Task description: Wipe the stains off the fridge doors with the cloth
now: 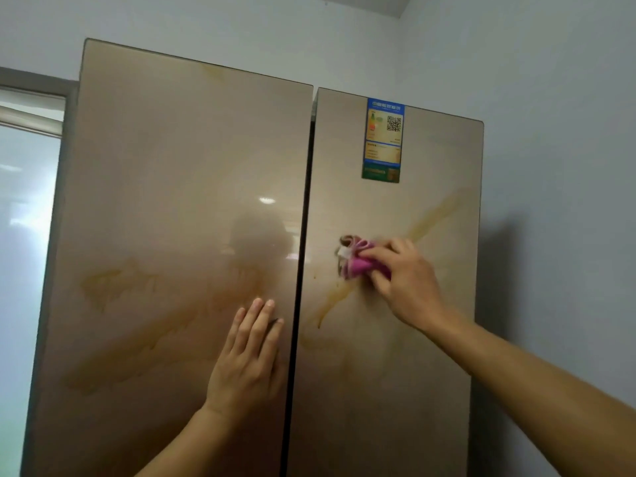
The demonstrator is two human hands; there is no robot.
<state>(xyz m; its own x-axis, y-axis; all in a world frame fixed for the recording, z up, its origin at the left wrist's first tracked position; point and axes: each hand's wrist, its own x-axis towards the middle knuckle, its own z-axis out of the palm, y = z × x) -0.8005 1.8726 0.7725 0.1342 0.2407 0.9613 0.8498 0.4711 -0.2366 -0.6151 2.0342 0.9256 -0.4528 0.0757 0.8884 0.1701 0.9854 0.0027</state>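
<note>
A tall gold two-door fridge fills the view. My right hand (404, 280) grips a bunched pink cloth (358, 261) and holds it against the right door (389, 373), on a long diagonal yellow-brown stain (433, 215) that runs from upper right to lower left. My left hand (249, 359) lies flat with straight fingers on the left door (172, 184), close to the gap between the doors. The left door carries wide yellowish smears (117, 287) across its lower half.
A blue and green energy label (383, 139) is stuck near the top of the right door. A pale wall (557, 132) stands right of the fridge. A frosted window with a roller blind (27, 201) is on the left.
</note>
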